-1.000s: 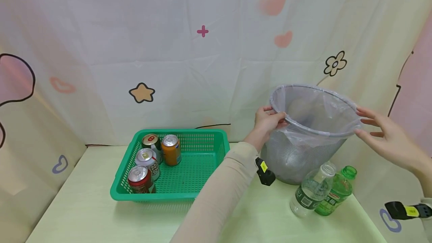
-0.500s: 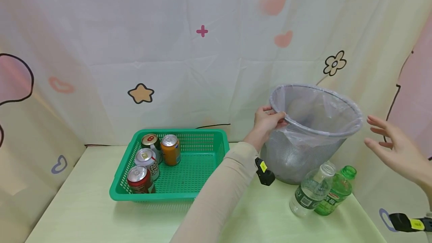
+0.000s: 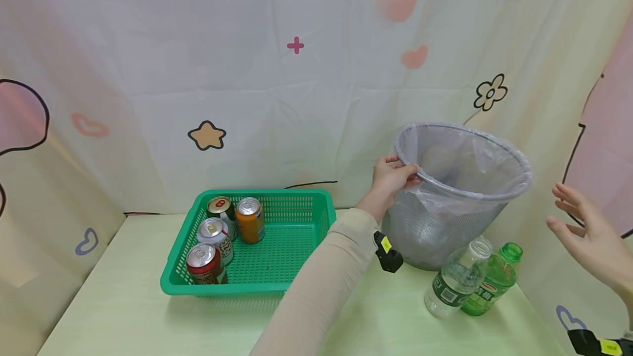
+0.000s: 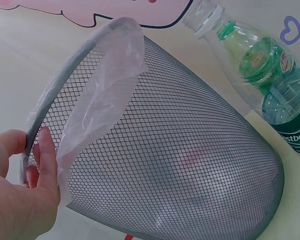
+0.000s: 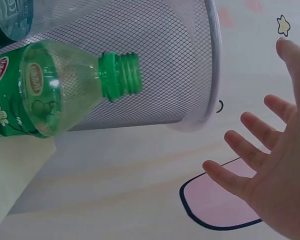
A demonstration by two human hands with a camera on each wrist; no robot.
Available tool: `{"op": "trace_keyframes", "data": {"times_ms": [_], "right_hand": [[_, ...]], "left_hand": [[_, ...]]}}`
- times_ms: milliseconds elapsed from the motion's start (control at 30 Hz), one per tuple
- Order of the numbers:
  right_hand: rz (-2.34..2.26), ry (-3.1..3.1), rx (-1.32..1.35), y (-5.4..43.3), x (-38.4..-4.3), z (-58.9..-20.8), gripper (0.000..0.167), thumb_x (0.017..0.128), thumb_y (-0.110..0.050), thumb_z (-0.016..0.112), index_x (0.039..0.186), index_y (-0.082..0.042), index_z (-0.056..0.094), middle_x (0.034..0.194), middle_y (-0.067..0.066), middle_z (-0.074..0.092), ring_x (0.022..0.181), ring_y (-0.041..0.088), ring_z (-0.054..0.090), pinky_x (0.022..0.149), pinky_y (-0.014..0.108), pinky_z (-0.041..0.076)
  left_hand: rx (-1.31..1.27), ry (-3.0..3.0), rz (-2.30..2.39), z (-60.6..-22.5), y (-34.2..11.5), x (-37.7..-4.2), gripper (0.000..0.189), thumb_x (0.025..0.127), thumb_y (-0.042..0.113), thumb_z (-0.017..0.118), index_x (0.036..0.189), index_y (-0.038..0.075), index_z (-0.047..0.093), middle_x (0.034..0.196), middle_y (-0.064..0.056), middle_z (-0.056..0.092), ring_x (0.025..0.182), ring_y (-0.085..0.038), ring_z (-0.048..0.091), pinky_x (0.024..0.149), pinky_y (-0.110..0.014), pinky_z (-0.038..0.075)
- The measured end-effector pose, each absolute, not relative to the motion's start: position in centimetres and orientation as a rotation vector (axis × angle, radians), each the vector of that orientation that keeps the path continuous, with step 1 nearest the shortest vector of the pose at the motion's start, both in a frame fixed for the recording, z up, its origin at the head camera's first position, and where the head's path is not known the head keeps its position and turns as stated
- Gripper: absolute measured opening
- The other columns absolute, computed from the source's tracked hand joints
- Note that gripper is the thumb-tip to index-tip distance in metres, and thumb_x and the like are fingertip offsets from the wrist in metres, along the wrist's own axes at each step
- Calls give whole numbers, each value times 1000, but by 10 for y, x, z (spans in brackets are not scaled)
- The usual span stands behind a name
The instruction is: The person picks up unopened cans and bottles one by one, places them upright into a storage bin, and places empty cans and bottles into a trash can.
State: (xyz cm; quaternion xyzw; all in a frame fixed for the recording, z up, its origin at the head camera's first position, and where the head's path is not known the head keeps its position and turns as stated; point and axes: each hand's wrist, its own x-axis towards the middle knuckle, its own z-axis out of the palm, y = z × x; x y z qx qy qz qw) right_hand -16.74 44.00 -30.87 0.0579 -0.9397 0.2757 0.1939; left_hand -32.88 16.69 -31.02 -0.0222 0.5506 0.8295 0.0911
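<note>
A grey mesh wastebasket (image 3: 430,224) stands at the right of the table, lined with a thin translucent plastic bag (image 3: 450,163) folded over its rim. My left hand (image 3: 393,180) pinches the rim and liner on the left side, thumb on one side and fingers on the other, as the left wrist view (image 4: 20,185) also shows. To the right of the wastebasket my right hand (image 3: 593,235) is held in the air, fingers spread and touching nothing. In front stand a clear capless bottle (image 3: 457,279) and a green capless bottle (image 3: 497,279), close together.
A green plastic basket (image 3: 277,288) sits left of centre on the pale green table (image 3: 123,312). Several drink cans, among them an orange can (image 3: 250,221) and a dark red can (image 3: 205,265), stand in its left half. A patterned curtain (image 3: 247,70) hangs behind.
My right hand has come off the wastebasket's right rim and moved away to the right and down. My left hand keeps its hold on the rim, and the wastebasket has stayed in place.
</note>
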Motion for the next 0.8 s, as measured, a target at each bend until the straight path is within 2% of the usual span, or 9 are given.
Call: {"op": "trace_keyframes", "data": {"times_ms": [67,133,267,600,800], "right_hand": [[789,-2616,173,441,-166,-313,65,96,-15,47,149,-22,10,153,7,13,130,-10,17,82,-6,16],[812,-2598,195,442,-164,-318,65,96,-13,47,148,-23,10,153,-5,14,116,-21,19,81,-7,18],[858,-2578,235,442,-160,-326,64,96,-10,45,148,-22,10,148,-18,17,114,-21,22,81,-6,20],[956,-2491,271,428,-155,-350,63,95,-3,44,148,-17,13,144,-15,27,117,-15,30,80,-2,27],[994,-2466,249,421,-152,-365,61,96,-3,41,148,-17,12,144,-15,27,117,-15,30,84,-1,25]], "left_hand": [[-68,1639,2465,-311,167,-329,37,77,-5,68,104,9,47,80,-5,58,55,-12,57,55,-24,54],[-69,1639,2466,-311,167,-330,37,77,-5,68,104,9,47,80,-5,58,55,-12,57,55,-24,54],[-67,1636,2461,-311,167,-330,37,77,-5,67,104,9,47,80,-5,58,55,-12,57,55,-24,54],[-58,1600,2477,-311,167,-331,37,77,-6,67,103,9,46,79,-5,57,56,-13,58,55,-24,54],[-60,1616,2471,-311,166,-331,36,77,-5,67,103,10,47,79,-5,58,56,-13,58,56,-24,54]]}}
